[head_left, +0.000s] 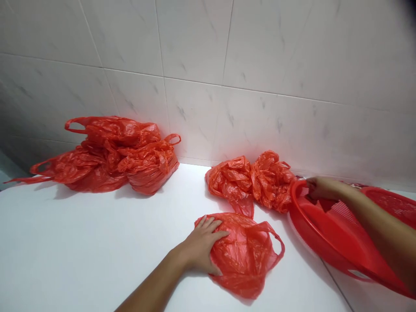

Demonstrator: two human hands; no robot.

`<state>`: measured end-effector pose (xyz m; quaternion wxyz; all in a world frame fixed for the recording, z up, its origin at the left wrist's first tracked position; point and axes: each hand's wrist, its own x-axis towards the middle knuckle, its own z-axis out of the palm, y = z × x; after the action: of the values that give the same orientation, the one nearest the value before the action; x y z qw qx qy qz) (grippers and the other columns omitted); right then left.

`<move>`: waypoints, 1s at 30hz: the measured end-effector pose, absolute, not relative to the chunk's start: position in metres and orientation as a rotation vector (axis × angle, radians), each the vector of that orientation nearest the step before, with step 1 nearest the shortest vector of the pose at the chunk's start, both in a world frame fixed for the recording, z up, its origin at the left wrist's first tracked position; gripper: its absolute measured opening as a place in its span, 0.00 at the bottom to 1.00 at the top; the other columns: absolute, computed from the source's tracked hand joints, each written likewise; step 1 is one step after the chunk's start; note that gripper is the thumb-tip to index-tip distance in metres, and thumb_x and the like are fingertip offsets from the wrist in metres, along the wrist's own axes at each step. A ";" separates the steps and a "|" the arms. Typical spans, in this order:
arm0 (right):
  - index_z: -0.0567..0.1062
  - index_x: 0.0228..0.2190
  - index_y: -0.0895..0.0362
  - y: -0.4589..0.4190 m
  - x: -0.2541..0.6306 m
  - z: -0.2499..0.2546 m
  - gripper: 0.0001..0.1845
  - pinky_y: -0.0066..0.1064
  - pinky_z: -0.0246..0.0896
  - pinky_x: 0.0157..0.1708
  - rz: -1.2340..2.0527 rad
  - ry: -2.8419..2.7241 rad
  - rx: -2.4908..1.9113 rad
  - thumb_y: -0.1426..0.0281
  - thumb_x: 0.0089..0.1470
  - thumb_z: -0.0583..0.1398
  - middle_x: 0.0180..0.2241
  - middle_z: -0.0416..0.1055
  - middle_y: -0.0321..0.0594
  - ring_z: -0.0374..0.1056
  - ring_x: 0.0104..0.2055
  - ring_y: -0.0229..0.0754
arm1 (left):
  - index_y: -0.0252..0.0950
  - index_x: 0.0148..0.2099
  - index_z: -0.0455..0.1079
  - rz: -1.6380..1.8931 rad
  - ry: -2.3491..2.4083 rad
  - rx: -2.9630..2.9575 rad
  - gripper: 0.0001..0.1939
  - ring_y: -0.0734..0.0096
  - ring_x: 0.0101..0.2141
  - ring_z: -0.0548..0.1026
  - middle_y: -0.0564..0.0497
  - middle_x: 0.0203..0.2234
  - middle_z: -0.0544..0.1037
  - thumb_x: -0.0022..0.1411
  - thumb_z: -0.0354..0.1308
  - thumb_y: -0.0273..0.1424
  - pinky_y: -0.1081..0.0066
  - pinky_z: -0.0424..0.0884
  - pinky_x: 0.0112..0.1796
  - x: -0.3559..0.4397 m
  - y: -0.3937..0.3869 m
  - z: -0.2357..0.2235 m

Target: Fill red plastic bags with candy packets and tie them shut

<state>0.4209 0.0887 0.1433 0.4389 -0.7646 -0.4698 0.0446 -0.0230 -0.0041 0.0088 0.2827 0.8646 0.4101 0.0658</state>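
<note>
My left hand (205,243) rests on the left side of a red plastic bag (242,251), its fingers spread. The bag lies on the white surface, partly flattened, with a loop handle sticking out to the right. At the right, my right hand (320,188) reaches over the rim of a red plastic basket (344,242). Its fingers are curled down inside the basket, beside a dark red patch; whether that is a held thing or shadow is unclear.
A pile of crumpled red plastic bags (110,160) sits against the tiled wall (195,52) at the left. More bunched red bags (253,180) lie by the wall, next to the basket. A second red basket (394,206) shows partly behind my right arm.
</note>
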 end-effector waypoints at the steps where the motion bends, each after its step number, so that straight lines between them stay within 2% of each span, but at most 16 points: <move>1: 0.71 0.11 0.60 0.082 0.416 0.150 0.20 0.34 0.43 0.25 0.212 -1.274 -1.926 0.91 0.41 0.67 0.14 0.64 0.33 0.56 0.17 0.29 | 0.51 0.72 0.66 0.178 1.099 2.311 0.59 0.26 0.74 0.48 0.39 0.75 0.58 0.38 0.80 0.49 0.30 0.42 0.70 -0.023 -0.004 0.008; 3: 0.75 0.14 0.59 0.058 0.394 0.160 0.17 0.33 0.47 0.26 0.413 -1.586 -1.899 0.91 0.35 0.69 0.16 0.67 0.33 0.60 0.19 0.32 | 0.52 0.72 0.66 0.180 1.099 2.301 0.59 0.26 0.74 0.47 0.39 0.75 0.57 0.38 0.80 0.49 0.30 0.41 0.70 -0.024 -0.005 0.007; 4: 0.76 0.17 0.57 0.041 0.376 0.161 0.15 0.32 0.49 0.26 0.479 -1.804 -1.823 0.89 0.35 0.69 0.18 0.69 0.33 0.61 0.21 0.34 | 0.52 0.72 0.66 0.182 1.099 2.295 0.58 0.26 0.74 0.47 0.40 0.75 0.56 0.38 0.80 0.49 0.30 0.40 0.70 -0.024 -0.005 0.005; 8: 0.75 0.27 0.52 -0.026 0.281 0.132 0.13 0.30 0.58 0.27 0.605 -2.191 -1.204 0.83 0.43 0.62 0.28 0.74 0.34 0.67 0.28 0.40 | 0.54 0.73 0.64 0.201 1.098 2.299 0.58 0.26 0.75 0.45 0.42 0.76 0.54 0.40 0.79 0.48 0.29 0.41 0.70 -0.024 -0.006 0.000; 11: 0.69 0.27 0.52 -0.043 0.216 0.078 0.11 0.29 0.56 0.28 0.646 -2.131 -1.145 0.81 0.45 0.59 0.27 0.69 0.32 0.64 0.28 0.39 | 0.50 0.72 0.66 0.230 1.082 2.327 0.56 0.28 0.75 0.47 0.41 0.75 0.57 0.41 0.78 0.48 0.32 0.42 0.71 -0.023 -0.005 -0.004; 13: 0.67 0.28 0.52 -0.036 0.193 0.036 0.09 0.29 0.59 0.30 0.707 -1.955 -1.139 0.78 0.48 0.60 0.29 0.68 0.32 0.64 0.29 0.39 | 0.47 0.72 0.66 0.277 1.063 2.338 0.55 0.30 0.74 0.50 0.41 0.73 0.61 0.41 0.78 0.48 0.35 0.43 0.72 -0.022 -0.004 -0.006; 18: 0.66 0.30 0.53 -0.012 0.192 -0.030 0.08 0.32 0.64 0.35 0.898 -1.702 -1.152 0.73 0.51 0.62 0.29 0.68 0.32 0.66 0.33 0.42 | 0.47 0.72 0.64 0.339 1.041 2.335 0.56 0.31 0.74 0.51 0.43 0.73 0.62 0.42 0.78 0.47 0.38 0.43 0.73 -0.022 -0.003 -0.012; 24: 0.68 0.31 0.52 -0.008 0.209 -0.026 0.08 0.34 0.66 0.37 0.904 -1.765 -1.141 0.73 0.52 0.63 0.31 0.71 0.33 0.68 0.34 0.43 | 0.49 0.74 0.61 0.323 1.078 2.313 0.58 0.33 0.75 0.48 0.44 0.74 0.60 0.42 0.78 0.41 0.37 0.44 0.72 -0.021 -0.004 -0.008; 30: 0.76 0.42 0.51 -0.007 0.218 -0.019 0.09 0.42 0.70 0.48 0.815 -1.887 -1.088 0.71 0.58 0.64 0.42 0.78 0.40 0.74 0.45 0.50 | 0.55 0.74 0.62 0.391 1.137 2.271 0.57 0.35 0.75 0.49 0.47 0.74 0.61 0.43 0.80 0.50 0.34 0.46 0.71 -0.025 0.002 -0.001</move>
<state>0.2178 -0.0068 -0.0190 0.3969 -0.4293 -0.7448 0.3216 -0.0245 0.0017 -0.0010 0.2821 0.8479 0.4244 0.1461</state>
